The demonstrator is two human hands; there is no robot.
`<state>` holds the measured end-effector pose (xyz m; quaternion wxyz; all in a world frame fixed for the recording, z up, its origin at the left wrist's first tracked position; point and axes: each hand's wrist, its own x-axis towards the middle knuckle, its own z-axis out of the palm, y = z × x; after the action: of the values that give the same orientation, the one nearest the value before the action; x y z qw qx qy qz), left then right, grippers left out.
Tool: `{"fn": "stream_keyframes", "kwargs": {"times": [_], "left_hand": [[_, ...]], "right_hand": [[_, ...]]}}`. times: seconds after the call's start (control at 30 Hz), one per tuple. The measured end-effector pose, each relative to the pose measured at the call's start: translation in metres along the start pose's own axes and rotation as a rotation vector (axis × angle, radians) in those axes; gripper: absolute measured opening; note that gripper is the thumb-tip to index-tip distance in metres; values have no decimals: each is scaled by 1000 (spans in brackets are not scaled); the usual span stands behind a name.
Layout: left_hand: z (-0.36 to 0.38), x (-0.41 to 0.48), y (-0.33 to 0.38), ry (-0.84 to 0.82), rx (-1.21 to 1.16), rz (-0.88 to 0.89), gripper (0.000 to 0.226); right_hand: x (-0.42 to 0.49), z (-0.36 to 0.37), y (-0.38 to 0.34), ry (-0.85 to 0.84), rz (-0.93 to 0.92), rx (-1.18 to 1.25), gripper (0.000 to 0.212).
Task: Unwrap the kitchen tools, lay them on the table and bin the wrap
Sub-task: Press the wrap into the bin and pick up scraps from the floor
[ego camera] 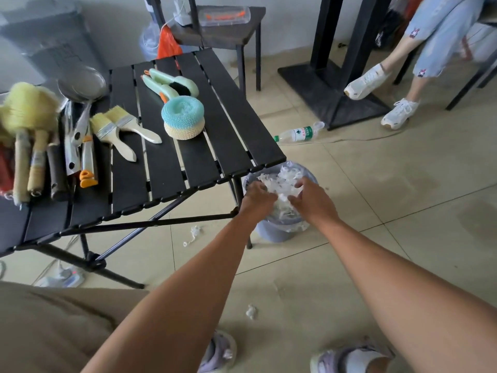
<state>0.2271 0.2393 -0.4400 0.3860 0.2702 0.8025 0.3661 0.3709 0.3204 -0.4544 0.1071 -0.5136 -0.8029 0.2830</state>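
Observation:
Both my hands are down in the grey bin (271, 232) beside the table's near right corner. My left hand (256, 196) and my right hand (309, 195) press on crumpled clear wrap (282, 181) that fills the bin's top; fingers curl into it. On the black slatted table (193, 162) lie unwrapped tools: two paint brushes (121, 130), a teal and yellow scrubber (183, 117), green handled brushes (169, 82), metal ladles (80, 84), and bamboo brushes (27, 125) at the left.
Scraps of wrap (194, 234) lie on the tiled floor under the table and near my feet. A plastic bottle (298, 133) lies on the floor beyond the bin. A seated person's legs (390, 84) and a black table base (336, 90) stand at the right.

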Motion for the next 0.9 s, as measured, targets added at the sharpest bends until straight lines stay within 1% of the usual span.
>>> {"fn": "stream_keyframes", "kwargs": {"times": [0.1, 0.17, 0.23, 0.3, 0.37, 0.43, 0.47, 0.53, 0.63, 0.73, 0.8, 0.9], "left_hand": [[7, -1, -9, 51, 30, 65, 46], [11, -1, -12, 65, 62, 94, 46], [10, -3, -12, 104, 83, 126, 39], [6, -11, -14, 147, 120, 232, 30], [1, -24, -22, 176, 205, 364, 22], [-4, -37, -34, 198, 332, 443, 16], [-6, -42, -40, 191, 392, 458, 16], [-10, -52, -56, 124, 474, 405, 21], [-15, -59, -90, -69, 555, 233, 23], [-13, -63, -132, -227, 622, 133, 25], [-7, -66, -155, -247, 640, 87, 29], [5, -68, -182, -201, 612, 20, 34]], "right_hand": [[-2, 13, 7, -26, 22, 44, 36], [-8, 15, 13, -47, 23, 31, 25], [-15, 11, 15, -98, 19, -21, 11], [-26, 1, 13, -196, 5, -106, 16], [-40, -10, 11, -330, -18, -190, 21], [-51, -17, 10, -455, -10, -260, 23], [-56, -20, 10, -506, 7, -287, 22], [-67, -20, 12, -591, 53, -303, 19], [-83, -4, 16, -696, 120, -306, 20], [-97, 19, 23, -728, 148, -311, 21], [-103, 36, 28, -722, 147, -301, 20], [-107, 65, 39, -712, 121, -304, 34]]}}
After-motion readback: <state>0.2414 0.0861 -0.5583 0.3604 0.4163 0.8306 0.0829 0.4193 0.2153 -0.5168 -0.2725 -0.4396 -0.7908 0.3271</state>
